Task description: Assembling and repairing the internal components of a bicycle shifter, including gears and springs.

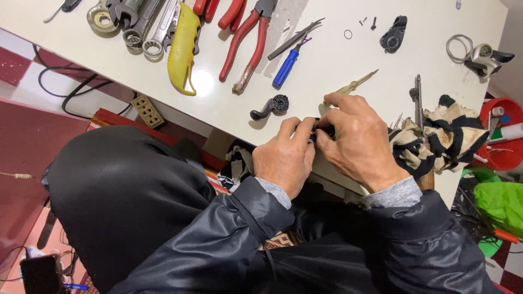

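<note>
Both hands, the left hand and right hand, pinch a small black part between fingertips at the white tabletop edge, braced there for steadiness, with the yellow-handled screwdriver lying just beyond.

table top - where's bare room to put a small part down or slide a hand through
Bare white table lies between the blue-handled screwdriver and the black part, and right of it toward the metal ring. Crowded: the far-left pliers and wrenches, and the striped rag beside the right hand.
</note>
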